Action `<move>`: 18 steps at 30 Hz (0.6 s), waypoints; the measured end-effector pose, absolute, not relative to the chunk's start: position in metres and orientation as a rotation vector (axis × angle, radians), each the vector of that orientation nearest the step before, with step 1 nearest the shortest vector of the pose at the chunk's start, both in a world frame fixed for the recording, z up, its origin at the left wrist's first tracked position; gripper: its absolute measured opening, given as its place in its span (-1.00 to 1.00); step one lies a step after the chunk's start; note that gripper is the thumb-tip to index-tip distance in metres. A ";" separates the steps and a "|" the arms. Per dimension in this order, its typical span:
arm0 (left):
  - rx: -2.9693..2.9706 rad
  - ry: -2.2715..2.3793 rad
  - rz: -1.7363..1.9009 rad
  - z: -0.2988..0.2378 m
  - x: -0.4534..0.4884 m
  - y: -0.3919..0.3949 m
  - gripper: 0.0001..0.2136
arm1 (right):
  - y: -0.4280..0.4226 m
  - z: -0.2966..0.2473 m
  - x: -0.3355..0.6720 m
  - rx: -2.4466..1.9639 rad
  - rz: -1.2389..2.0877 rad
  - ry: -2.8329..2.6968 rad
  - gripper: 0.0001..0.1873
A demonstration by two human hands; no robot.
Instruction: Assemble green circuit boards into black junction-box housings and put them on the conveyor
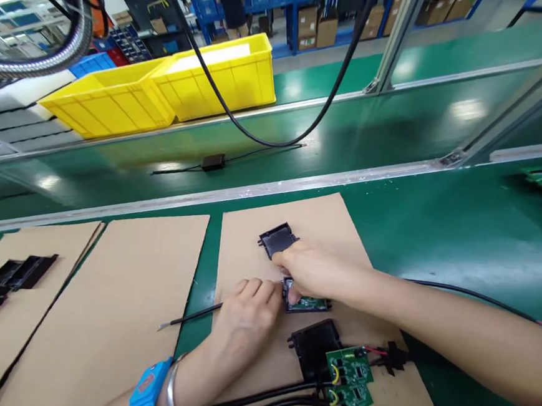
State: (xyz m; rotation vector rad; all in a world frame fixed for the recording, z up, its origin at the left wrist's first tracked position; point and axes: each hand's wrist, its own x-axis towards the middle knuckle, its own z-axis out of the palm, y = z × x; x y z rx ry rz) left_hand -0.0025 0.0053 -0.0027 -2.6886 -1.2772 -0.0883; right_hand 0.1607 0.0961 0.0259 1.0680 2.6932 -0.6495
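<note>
From the head camera, the left hand (249, 314) curls with its fingers bent together over the left end of an open black case (308, 311); a black cable (196, 315) emerges from beneath it, but whether the fingers clamp it is hidden. The right hand (315, 268) is half closed, thumb down at the green circuit board (317, 303) inside the case; whether it pinches anything cannot be told. The case lies on a cardboard sheet (243, 251), directly under the right thumb and just beside the left hand, both partly covering it. A black cover (275, 238) lies just beyond the right fingertips. Nearer the wearer are another black cover (311, 344) and two loose green boards (349, 381) with thick black cables (275, 394). Further left, black casings (16, 277) rest on separate cardboard.
</note>
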 end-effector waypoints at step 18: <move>-3.124 -0.720 -0.167 -0.003 -0.010 0.029 -0.69 | 0.065 0.026 0.216 1.128 -0.860 2.814 -0.64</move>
